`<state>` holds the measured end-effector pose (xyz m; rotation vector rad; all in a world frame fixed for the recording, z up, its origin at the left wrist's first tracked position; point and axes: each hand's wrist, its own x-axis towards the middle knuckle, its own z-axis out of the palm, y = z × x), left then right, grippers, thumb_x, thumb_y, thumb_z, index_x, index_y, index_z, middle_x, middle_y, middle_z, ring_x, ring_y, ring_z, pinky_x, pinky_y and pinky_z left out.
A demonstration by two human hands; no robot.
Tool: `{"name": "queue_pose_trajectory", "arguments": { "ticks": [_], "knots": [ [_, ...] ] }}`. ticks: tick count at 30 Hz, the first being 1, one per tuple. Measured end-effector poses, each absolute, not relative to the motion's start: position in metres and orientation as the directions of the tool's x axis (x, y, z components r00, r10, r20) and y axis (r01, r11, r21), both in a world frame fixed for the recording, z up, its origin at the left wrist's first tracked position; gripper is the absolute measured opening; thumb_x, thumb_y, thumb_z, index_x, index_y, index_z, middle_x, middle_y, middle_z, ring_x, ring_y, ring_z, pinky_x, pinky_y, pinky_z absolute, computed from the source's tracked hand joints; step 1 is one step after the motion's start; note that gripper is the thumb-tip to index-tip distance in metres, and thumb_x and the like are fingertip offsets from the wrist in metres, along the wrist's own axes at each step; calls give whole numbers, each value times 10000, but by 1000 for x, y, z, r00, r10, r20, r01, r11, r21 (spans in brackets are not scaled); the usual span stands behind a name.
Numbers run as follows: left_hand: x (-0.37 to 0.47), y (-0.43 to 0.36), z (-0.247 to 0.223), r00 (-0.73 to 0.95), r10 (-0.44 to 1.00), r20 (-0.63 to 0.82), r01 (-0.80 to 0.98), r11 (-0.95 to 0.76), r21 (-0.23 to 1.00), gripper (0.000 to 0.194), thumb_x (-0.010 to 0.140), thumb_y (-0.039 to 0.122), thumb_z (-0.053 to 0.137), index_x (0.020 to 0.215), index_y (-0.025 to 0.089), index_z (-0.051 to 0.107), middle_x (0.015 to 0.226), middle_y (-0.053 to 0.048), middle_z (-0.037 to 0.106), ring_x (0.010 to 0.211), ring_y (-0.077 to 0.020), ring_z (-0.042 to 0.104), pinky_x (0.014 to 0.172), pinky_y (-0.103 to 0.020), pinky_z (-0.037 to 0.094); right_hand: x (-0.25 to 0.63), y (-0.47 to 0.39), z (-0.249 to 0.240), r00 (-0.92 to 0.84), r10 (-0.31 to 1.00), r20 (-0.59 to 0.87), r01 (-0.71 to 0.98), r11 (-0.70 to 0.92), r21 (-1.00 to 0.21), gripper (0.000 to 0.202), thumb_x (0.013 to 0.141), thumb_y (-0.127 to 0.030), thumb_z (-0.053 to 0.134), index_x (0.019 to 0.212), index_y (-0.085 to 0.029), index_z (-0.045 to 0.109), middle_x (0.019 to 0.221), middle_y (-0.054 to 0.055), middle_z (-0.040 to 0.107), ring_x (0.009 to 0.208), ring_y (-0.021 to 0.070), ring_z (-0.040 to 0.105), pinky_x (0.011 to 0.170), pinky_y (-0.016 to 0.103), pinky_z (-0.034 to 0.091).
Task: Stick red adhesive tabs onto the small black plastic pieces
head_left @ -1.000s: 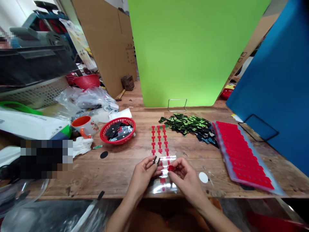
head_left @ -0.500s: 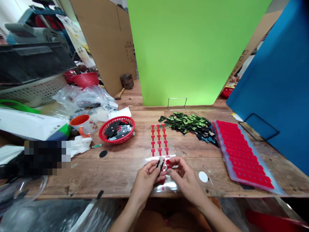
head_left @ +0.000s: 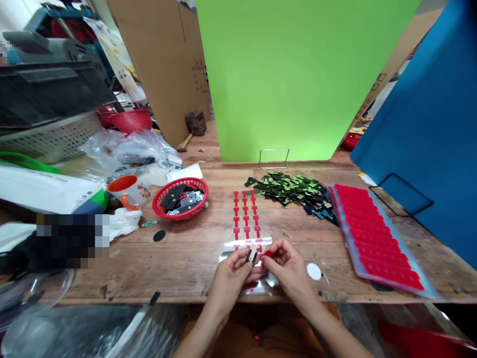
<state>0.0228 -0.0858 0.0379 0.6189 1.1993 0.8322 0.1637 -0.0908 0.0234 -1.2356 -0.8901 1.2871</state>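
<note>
My left hand is closed on a small flat black piece with a pale part beside it. Close on its right, my right hand pinches a small red piece between thumb and fingers. Both hands are over a clear plastic sheet near the front edge of the table. On that sheet, red T-shaped stickers stand in three columns, and the hands cover the nearest ones. Whether the red piece touches the black one, I cannot tell.
A heap of dark flat pieces lies beyond the hands. To the right is a stack of red sticker sheets. A red basket of black and silvery pieces stands left, beside an orange-rimmed mug. A green board rises behind.
Both hands have shifted slightly right. The black piece is turned so that more of its flat side and the pale part shows. The red piece stays in my right hand.
</note>
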Motion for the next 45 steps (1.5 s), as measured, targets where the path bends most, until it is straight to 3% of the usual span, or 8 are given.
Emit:
{"name": "queue_pose_trajectory", "arguments": {
  "ticks": [16, 24, 45],
  "knots": [
    [33, -88, 46, 206, 837, -507, -269, 546, 793, 443, 600, 213, 756, 1012, 103, 636, 997, -121, 690, 832, -229, 668, 731, -291, 528, 151, -97, 20, 96, 985, -145, -139, -131, -982, 180, 715, -198, 604, 765, -210, 432, 740, -11, 547, 603, 116, 529, 517, 228, 467],
    [33, -90, 43, 224, 862, -455, -212, 499, 840, 394, 681, 206, 692, 1058, 110, 630, 1000, -114, 692, 853, -223, 659, 732, -287, 524, 150, -99, 16, 109, 985, -133, -118, -120, -986, 175, 727, -231, 611, 775, -208, 445, 765, -8, 545, 627, 117, 531, 509, 213, 464],
    [33, -91, 43, 227, 865, -448, -211, 493, 844, 405, 675, 225, 707, 1069, 147, 651, 998, -101, 691, 862, -225, 657, 760, -305, 525, 149, -102, 15, 111, 985, -133, -94, -123, -988, 143, 757, -255, 591, 795, -207, 463, 716, -15, 537, 555, 114, 507, 467, 217, 467]
  ]
}}
